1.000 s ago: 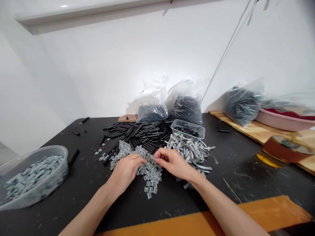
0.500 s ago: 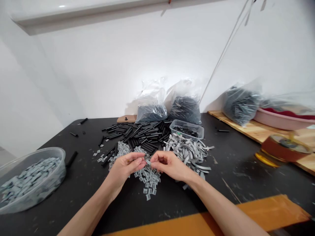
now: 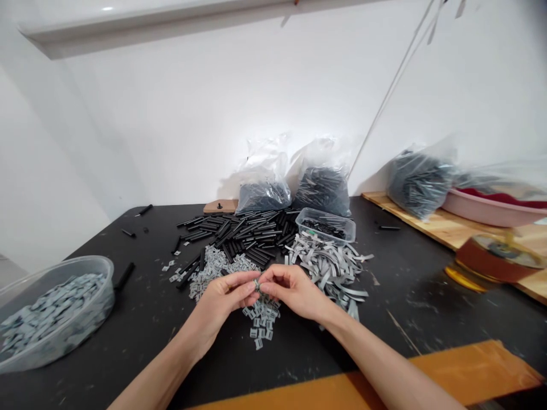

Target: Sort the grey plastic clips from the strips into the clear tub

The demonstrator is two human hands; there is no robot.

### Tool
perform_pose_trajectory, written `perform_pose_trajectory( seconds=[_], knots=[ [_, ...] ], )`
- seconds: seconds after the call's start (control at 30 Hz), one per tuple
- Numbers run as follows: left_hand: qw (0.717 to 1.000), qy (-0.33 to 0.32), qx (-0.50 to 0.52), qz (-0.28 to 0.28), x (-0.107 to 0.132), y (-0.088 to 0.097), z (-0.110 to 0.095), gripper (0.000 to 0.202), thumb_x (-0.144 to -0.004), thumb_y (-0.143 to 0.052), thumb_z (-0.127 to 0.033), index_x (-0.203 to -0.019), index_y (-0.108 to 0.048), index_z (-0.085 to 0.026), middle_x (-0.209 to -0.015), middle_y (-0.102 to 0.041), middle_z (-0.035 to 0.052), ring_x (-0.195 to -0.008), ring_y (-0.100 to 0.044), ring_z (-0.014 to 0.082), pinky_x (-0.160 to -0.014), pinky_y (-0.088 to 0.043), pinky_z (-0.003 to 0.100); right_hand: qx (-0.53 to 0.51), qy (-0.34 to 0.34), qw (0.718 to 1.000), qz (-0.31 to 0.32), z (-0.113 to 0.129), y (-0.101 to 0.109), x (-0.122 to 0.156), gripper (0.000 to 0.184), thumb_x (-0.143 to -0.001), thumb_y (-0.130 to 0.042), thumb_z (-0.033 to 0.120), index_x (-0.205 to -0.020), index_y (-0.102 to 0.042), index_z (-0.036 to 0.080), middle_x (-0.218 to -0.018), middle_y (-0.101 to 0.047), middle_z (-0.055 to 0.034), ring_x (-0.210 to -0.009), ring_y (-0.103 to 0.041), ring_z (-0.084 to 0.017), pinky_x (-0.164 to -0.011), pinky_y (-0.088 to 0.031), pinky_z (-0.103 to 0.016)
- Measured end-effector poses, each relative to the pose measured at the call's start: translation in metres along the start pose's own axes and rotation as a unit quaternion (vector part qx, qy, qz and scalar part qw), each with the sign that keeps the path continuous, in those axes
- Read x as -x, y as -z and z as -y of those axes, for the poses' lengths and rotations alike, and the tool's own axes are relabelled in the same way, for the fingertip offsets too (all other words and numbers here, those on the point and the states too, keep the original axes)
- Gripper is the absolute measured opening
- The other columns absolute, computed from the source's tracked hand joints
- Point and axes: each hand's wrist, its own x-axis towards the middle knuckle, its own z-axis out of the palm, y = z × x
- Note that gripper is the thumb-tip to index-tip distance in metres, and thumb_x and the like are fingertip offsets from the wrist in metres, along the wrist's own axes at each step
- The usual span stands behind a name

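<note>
No legible text found. The small gray piece (image 3: 257, 286) pinched between your left hand (image 3: 222, 300) and right hand (image 3: 293, 290) shows no readable marking. Ahead of your hands, the clear plastic bags (image 3: 264, 191) show no readable print. The lid of the amber jar (image 3: 496, 256), off to the right of your right hand, bears colored marking too blurred to read.

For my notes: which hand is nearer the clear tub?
Left. The left hand stands apart, right of the tub; the right hand is farther, past the left.
</note>
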Motion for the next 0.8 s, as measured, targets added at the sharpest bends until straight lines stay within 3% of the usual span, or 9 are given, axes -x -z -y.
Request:
perform_pose_trajectory(
  seconds=[0.13,0.43,0.8],
  knots=[
    [0.999,-0.019,0.028,0.024,0.0011,-0.0019,-0.0017,0.027,-0.079,-0.073,-0.030,-0.103,-0.071,-0.018,-0.089,-0.068,0.0037,-0.079,-0.060,0.0102,-0.075,-0.050,0.019,-0.072,-0.014,0.997,0.023,0.0019,0.0032,-0.0005,0.026,-0.085,-0.063,0.041,-0.088,-0.065,0.015,-0.069,-0.057,-0.0001,-0.060,-0.047,-0.010,-0.058,-0.037,-0.022],
    [0.996,-0.004,0.081,0.043,0.0011,-0.0022,0.0013,0.023,-0.079,-0.074,-0.024,-0.100,-0.072,-0.016,-0.085,-0.070,0.0039,-0.078,-0.063,0.0093,-0.073,-0.051,0.017,-0.175,-0.055,0.982,0.045,0.0083,0.0076,-0.0004,0.029,-0.080,-0.069,0.041,-0.087,-0.065,0.014,-0.073,-0.061,-0.0015,-0.060,-0.050,-0.009,-0.059,-0.041,-0.022],
    [0.998,-0.004,0.041,0.040,0.0036,-0.0034,-0.0017,0.030,-0.076,-0.076,-0.029,-0.103,-0.074,-0.014,-0.088,-0.074,0.0084,-0.080,-0.065,0.0143,-0.079,-0.053,0.024,-0.174,-0.075,0.981,0.034,0.0007,0.0105,-0.0019,0.026,-0.074,-0.074,0.038,-0.082,-0.070,0.013,-0.065,-0.061,0.0000,-0.056,-0.051,-0.008,-0.055,-0.042,-0.021]
  ],
)
